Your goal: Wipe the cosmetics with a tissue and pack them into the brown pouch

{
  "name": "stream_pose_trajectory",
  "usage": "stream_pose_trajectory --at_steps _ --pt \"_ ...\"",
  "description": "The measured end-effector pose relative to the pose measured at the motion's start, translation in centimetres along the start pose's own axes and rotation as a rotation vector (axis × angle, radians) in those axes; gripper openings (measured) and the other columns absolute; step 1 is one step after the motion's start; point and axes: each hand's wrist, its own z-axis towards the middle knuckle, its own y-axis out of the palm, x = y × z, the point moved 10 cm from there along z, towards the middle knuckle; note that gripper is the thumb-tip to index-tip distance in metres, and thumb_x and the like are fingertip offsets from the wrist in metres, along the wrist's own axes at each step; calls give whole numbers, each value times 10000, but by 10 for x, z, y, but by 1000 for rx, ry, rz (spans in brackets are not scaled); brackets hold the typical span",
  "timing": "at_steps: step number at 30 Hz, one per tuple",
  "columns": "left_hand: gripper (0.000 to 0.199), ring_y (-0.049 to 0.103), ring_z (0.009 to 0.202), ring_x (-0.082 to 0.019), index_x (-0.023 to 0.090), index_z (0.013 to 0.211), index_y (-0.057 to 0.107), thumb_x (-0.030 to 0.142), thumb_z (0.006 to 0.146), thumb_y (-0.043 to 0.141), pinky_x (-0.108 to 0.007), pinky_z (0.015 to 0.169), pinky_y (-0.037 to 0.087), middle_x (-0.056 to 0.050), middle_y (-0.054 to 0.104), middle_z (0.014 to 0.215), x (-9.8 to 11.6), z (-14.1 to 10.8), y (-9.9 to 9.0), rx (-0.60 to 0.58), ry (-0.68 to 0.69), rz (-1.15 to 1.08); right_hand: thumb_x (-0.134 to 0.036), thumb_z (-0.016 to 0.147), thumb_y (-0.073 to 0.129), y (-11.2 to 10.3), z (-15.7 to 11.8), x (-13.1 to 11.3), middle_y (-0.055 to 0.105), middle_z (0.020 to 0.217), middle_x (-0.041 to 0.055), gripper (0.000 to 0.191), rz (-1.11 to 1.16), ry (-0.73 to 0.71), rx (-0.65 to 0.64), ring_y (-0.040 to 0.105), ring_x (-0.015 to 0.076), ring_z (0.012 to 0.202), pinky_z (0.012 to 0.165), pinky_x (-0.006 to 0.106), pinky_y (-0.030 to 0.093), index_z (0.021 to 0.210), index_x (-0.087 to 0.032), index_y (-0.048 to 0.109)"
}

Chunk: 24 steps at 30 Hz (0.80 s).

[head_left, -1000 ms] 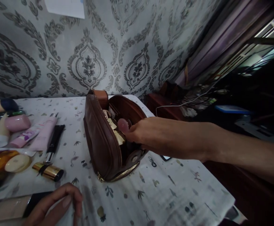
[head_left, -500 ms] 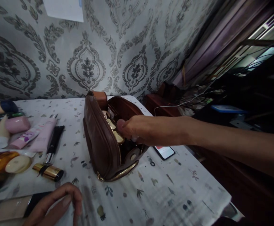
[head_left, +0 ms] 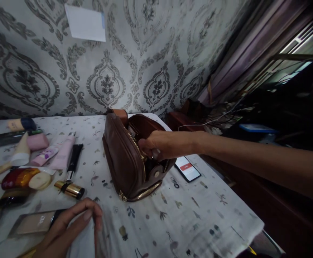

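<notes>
A brown leather bag [head_left: 124, 161] stands unzipped on the patterned white cloth. My right hand [head_left: 159, 145] reaches into its opening from the right, fingers curled together; what they grip is hidden in the dark inside. Gold-coloured zip teeth run along the rim beside it. Low on the left, my left hand [head_left: 74, 224] rests with bent fingers and the thumb a little apart, over a pale surface. Beside it lies a flat bottle of beige liquid with a black cap [head_left: 35, 222]. A gold tube with a black end [head_left: 70, 189] is just above that hand.
Pink tubes [head_left: 62, 152], a black tube [head_left: 74, 161], an amber container [head_left: 19, 178] and several other cosmetics lie at the left. A lit phone [head_left: 188, 169] is right of the bag, near the table edge. Patterned wall behind; cables at the right.
The view has shifted, so the bag and cosmetics appear farther right. My right hand sits closer over the bag's opening, and more of the phone screen shows. My left hand stays bent near the bottle.
</notes>
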Motion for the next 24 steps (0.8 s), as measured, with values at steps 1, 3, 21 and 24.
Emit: stream_pose_trajectory --at_steps 1,3,21,24 --pt "331 627 697 -204 205 820 691 535 817 667 -276 627 520 -36 668 741 2 0 1 -3 9 -9 50 691 624 0 -1 2 646 743 -1 223 -7 16 -4 516 107 668 605 224 321 830 -109 695" --pt "325 635 692 -206 208 807 689 532 812 672 -287 641 532 -35 664 728 4 1 3 -4 30 -34 11 708 628 -1 -4 5 652 732 -5 206 -29 48 -1 520 112 653 605 232 319 837 -128 708" --pt "348 619 708 -209 205 774 708 549 806 675 -301 701 517 -30 658 701 5 5 9 4 101 20 -109 835 634 -8 -24 -7 681 906 80 150 -87 -47 124 603 183 858 758 270 411 975 -111 689" --pt "345 611 718 -203 199 774 704 537 827 656 -283 692 496 -32 661 710 6 6 8 4 120 65 -122 921 543 -24 -38 -15 669 922 78 143 -24 -101 354 604 176 859 780 281 432 914 -137 685"
